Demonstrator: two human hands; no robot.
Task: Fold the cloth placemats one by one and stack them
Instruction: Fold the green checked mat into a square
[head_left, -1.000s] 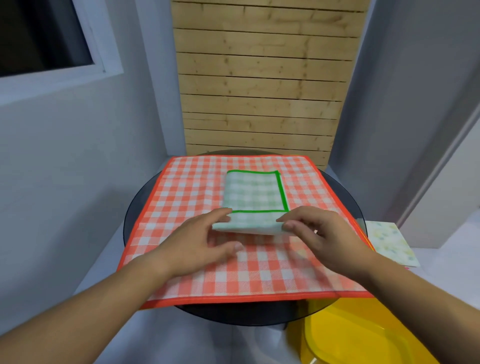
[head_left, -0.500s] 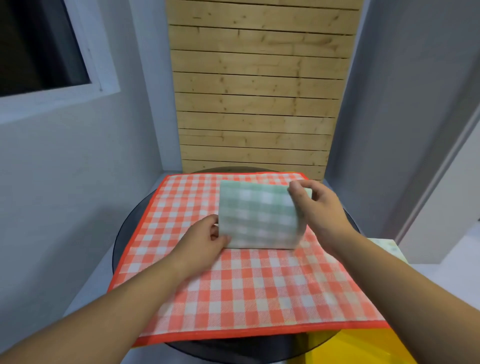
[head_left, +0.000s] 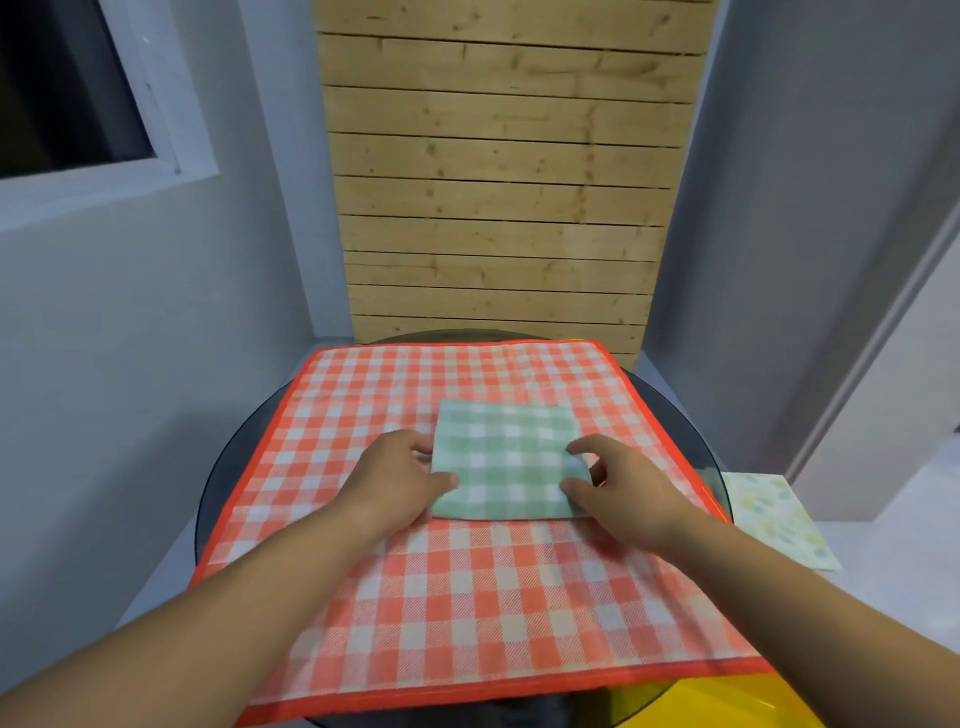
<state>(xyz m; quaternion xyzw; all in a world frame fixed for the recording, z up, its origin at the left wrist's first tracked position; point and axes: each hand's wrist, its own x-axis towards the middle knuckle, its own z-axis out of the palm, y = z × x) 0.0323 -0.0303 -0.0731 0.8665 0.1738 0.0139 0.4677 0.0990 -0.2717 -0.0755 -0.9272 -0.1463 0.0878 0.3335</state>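
A small folded green checked placemat (head_left: 506, 462) lies flat on a large red checked placemat (head_left: 467, 597), which is spread open over a round dark glass table (head_left: 228, 467). My left hand (head_left: 397, 480) holds the green placemat's left edge, with the thumb on top and the fingers curled beside it. My right hand (head_left: 621, 486) pinches its right edge, forefinger and thumb curled on the cloth. The green border seen earlier is hidden underneath.
A pale floral placemat (head_left: 774, 519) lies on a white surface to the right of the table. A yellow plastic object (head_left: 727, 701) shows at the bottom right below the table's edge. A wooden slat panel (head_left: 498, 208) and grey walls stand close behind.
The green placemat was lifted at its right side, turned over to the left and laid flat again. Its green-bordered face now lies down. Both hands are at its side edges.
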